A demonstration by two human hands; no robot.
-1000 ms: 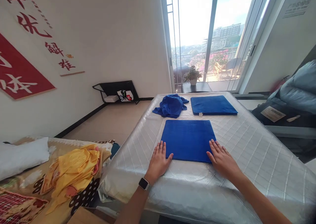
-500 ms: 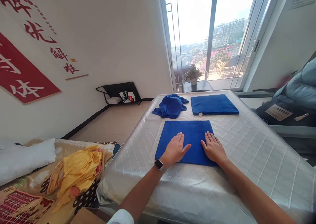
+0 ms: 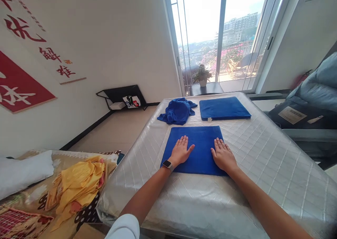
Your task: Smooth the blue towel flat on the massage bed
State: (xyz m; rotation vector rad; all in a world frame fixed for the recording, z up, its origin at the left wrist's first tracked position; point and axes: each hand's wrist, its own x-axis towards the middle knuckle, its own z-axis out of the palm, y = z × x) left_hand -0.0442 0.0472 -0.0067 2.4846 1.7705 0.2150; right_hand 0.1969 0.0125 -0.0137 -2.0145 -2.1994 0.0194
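Note:
A blue cloth (image 3: pixel 200 151), laid out as a flat rectangle, rests on a silvery quilted mattress (image 3: pixel 252 158). My left hand (image 3: pixel 181 150) lies palm down on its left part, fingers stretched out and thumb apart. On the cloth's right edge my right hand (image 3: pixel 223 155) is also flat, with its fingers extended. Neither hand grips anything. Beyond them, a crumpled blue cloth (image 3: pixel 177 111) lies at the far left of the mattress. To its right is a neat folded stack of blue cloth (image 3: pixel 225 108) with a small white tag at its near edge.
At the lower left, a yellow cloth (image 3: pixel 80 177) and a white pillow (image 3: pixel 25 174) lie on patterned bedding. A potted plant (image 3: pixel 202 75) stands on a chair by the sliding glass door. Along the right side are a grey armrest (image 3: pixel 310 133) and a puffy grey-blue item (image 3: pixel 316 88).
My left hand has shifted a little to the left over the cloth. My right hand stays by the right edge. The whole view has moved slightly.

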